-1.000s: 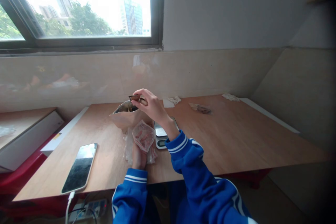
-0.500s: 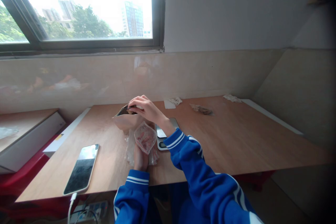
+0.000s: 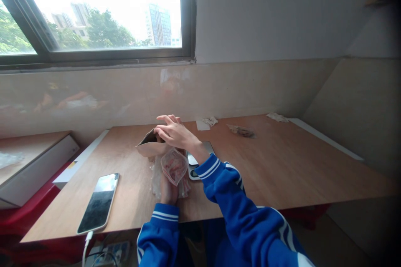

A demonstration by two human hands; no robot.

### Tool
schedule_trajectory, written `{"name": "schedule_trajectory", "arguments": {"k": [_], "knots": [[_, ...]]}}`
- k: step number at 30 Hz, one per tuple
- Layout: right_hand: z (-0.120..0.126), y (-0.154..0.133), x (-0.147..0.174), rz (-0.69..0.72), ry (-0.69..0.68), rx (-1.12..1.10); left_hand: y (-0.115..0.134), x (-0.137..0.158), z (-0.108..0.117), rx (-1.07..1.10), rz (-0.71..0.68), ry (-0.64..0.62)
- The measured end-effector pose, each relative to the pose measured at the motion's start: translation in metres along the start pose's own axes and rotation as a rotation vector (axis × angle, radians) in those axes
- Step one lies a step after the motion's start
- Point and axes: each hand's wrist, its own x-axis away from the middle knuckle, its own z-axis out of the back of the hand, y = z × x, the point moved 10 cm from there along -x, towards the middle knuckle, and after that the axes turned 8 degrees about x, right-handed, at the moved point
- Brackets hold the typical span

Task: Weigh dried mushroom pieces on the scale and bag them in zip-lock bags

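Note:
My right hand is over the mouth of a brown paper pouch. Its thumb side dips into the opening, the fingertips partly hidden there, while another finger stretches out above the rim. What those fingertips hold cannot be made out. From below, my left hand supports a small clear plastic bag, gaping toward me with reddish bits or print inside; the plastic covers its fingers. More crinkled clear plastic spreads around that wrist. Just right of the bags lies a digital scale, partly behind my right forearm.
A phone with a white charging cable lies at the table's left front. Toward the wall are a white card, crumpled tissue, a brown packet and another crumpled white piece.
My right hand has shifted slightly right at the pouch mouth, and one finger now stretches out over the rim. My left hand and the clear bag stay nearly in place.

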Motion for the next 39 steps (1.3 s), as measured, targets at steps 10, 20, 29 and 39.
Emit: {"name": "schedule_trajectory", "arguments": {"k": [10,20,29,39], "knots": [[-0.003,0.023,0.004,-0.083,0.146,-0.177,-0.002,0.004,-0.003,-0.009,0.031,-0.021],[-0.018,0.023,0.010,-0.092,0.057,0.091,0.000,0.005,-0.001,-0.005,0.042,0.020],[-0.021,0.027,-0.008,-0.080,-0.074,0.111,-0.004,0.005,0.002,-0.008,0.085,0.034],[-0.014,0.032,-0.015,-0.023,-0.068,0.110,-0.007,0.005,0.006,0.097,0.137,0.061]]}}
